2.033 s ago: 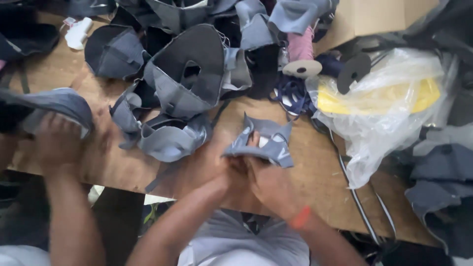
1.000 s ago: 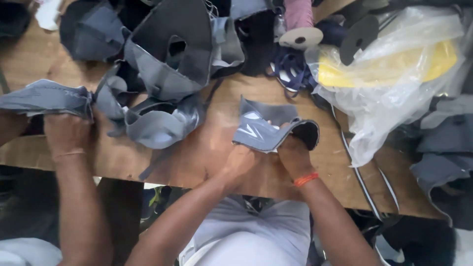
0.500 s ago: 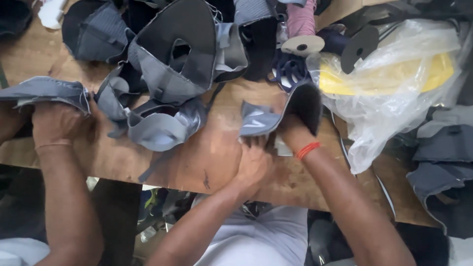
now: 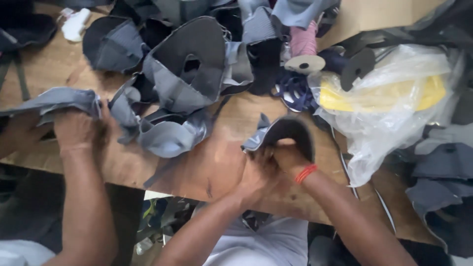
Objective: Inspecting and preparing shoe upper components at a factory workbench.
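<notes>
Gripping a curved grey fabric shoe upper point(image 4: 283, 132) with a dark lining, the right hand point(image 4: 288, 153) and left hand point(image 4: 257, 173) both clasp it over the worn wooden table point(image 4: 217, 162); crinkled clear plastic bag point(image 4: 394, 108) lies right of them.

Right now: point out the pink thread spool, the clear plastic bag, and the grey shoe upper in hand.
pink thread spool point(image 4: 301, 42), head view, wound thread.
clear plastic bag point(image 4: 394, 118), head view, crinkled front.
grey shoe upper point(image 4: 290, 129), head view, dark inner lining.

Left hand point(image 4: 256, 175) and right hand point(image 4: 288, 155) together grip grey shoe upper point(image 4: 283, 133) above wooden desk point(image 4: 212, 162). Co-worker's hand point(image 4: 76, 130) far left clutches grey fabric piece point(image 4: 54, 101). Pink thread spool point(image 4: 303, 47) beyond right hand.
</notes>
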